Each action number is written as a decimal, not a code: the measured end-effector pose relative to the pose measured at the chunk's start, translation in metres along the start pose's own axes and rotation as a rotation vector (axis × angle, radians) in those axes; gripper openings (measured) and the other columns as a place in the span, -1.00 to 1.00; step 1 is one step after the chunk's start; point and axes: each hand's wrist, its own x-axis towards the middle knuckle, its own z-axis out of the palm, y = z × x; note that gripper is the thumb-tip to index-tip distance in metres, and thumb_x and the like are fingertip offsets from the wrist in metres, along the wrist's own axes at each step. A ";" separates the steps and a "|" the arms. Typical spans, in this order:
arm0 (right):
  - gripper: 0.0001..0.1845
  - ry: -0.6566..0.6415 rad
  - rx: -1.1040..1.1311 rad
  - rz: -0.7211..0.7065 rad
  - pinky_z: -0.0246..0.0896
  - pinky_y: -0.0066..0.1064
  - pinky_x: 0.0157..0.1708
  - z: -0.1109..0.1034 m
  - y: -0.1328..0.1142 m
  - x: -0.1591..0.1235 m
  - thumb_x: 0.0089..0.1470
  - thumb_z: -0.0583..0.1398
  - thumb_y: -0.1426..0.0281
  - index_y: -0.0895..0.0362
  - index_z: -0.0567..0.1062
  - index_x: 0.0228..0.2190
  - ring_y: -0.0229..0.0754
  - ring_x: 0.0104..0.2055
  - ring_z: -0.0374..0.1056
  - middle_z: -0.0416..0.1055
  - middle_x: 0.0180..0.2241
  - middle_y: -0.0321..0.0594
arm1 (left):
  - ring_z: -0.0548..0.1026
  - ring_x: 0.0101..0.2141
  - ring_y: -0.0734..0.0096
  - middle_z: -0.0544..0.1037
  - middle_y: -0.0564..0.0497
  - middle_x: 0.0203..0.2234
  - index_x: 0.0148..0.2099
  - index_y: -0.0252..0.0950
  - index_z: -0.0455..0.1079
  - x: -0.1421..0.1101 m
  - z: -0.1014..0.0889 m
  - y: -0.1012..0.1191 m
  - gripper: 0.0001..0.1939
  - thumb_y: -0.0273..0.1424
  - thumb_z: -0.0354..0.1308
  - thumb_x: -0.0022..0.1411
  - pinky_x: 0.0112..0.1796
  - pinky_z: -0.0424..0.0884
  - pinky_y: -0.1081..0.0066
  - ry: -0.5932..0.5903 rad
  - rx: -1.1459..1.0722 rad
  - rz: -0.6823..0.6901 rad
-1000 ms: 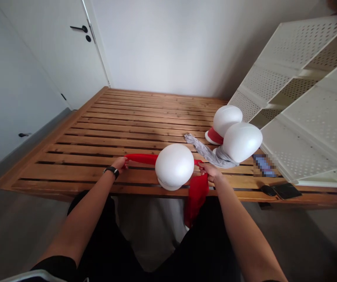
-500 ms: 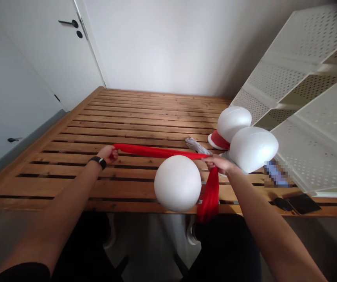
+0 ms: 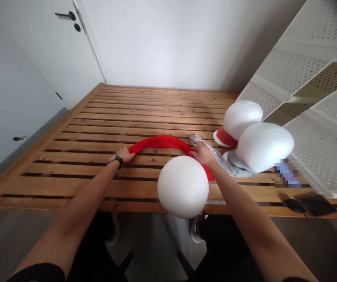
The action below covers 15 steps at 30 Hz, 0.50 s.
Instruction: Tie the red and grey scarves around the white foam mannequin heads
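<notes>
A long red scarf (image 3: 165, 141) lies in an arc on the slatted wooden bench, behind a white foam mannequin head (image 3: 182, 187) at the front edge. My left hand (image 3: 125, 154) rests at the scarf's left end, its fingers stretched out low over the cloth. On the scarf's right part sits my right hand (image 3: 202, 153), open with the fingers spread. The scarf's right end passes under that hand and shows again beside the white head. Beyond my right hand is a grey cloth (image 3: 233, 164), partly wrapped around the neck of another white head (image 3: 265, 147).
A further white head (image 3: 243, 118) with a red cloth (image 3: 226, 137) at its neck leans at the right. Beside it stands a perforated white rack (image 3: 309, 129). A dark flat object (image 3: 318, 205) lies on the slatted bench (image 3: 145, 113). A door handle (image 3: 65, 15) is at upper left.
The red scarf, held stretched between both hands before, now lies curved on the bench. My left hand moved right and my right hand moved left; the scarf's hanging end is up on the slats.
</notes>
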 end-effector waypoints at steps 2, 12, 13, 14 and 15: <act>-0.33 0.054 0.097 -0.137 0.04 0.02 0.36 0.002 -0.003 -0.041 0.15 0.28 0.27 0.15 0.35 0.25 0.11 0.33 0.22 0.27 0.29 0.09 | 0.36 0.19 -0.17 0.39 -0.48 0.17 0.20 -0.48 0.35 -0.041 0.009 -0.003 -0.33 -0.22 0.32 0.12 0.18 0.27 0.03 0.132 0.285 0.125; -0.33 -0.396 0.642 -0.113 0.25 0.12 0.24 0.035 -0.042 -0.173 -0.12 0.44 0.03 0.09 0.59 0.00 0.22 0.14 0.42 0.54 0.06 0.03 | -0.14 0.48 -0.05 -0.07 -0.29 0.47 0.54 -0.20 -0.16 -0.303 0.120 -0.037 0.04 -0.28 0.21 0.10 0.43 -0.08 -0.07 -0.281 -0.043 0.360; -0.32 -0.361 0.652 -0.126 0.23 0.12 0.25 0.040 -0.047 -0.175 -0.12 0.44 0.05 0.09 0.58 0.01 0.22 0.17 0.40 0.52 0.09 0.03 | -0.19 0.48 -0.07 -0.09 -0.32 0.47 0.54 -0.20 -0.16 -0.312 0.129 -0.033 0.05 -0.21 0.23 0.10 0.44 -0.12 -0.08 -0.312 -0.087 0.322; -0.31 -0.317 0.659 -0.145 0.21 0.12 0.26 0.044 -0.052 -0.177 -0.12 0.44 0.08 0.10 0.56 0.03 0.22 0.19 0.37 0.49 0.13 0.03 | -0.23 0.49 -0.09 -0.12 -0.34 0.47 0.54 -0.21 -0.16 -0.318 0.136 -0.028 0.06 -0.13 0.22 0.10 0.45 -0.17 -0.11 -0.324 -0.129 0.294; -0.29 -0.276 0.659 -0.166 0.20 0.12 0.27 0.049 -0.056 -0.179 -0.11 0.44 0.11 0.12 0.54 0.06 0.21 0.21 0.35 0.46 0.16 0.04 | -0.28 0.49 -0.10 -0.12 -0.35 0.47 0.54 -0.22 -0.17 -0.320 0.141 -0.023 0.06 -0.06 0.20 0.12 0.44 -0.22 -0.15 -0.322 -0.175 0.282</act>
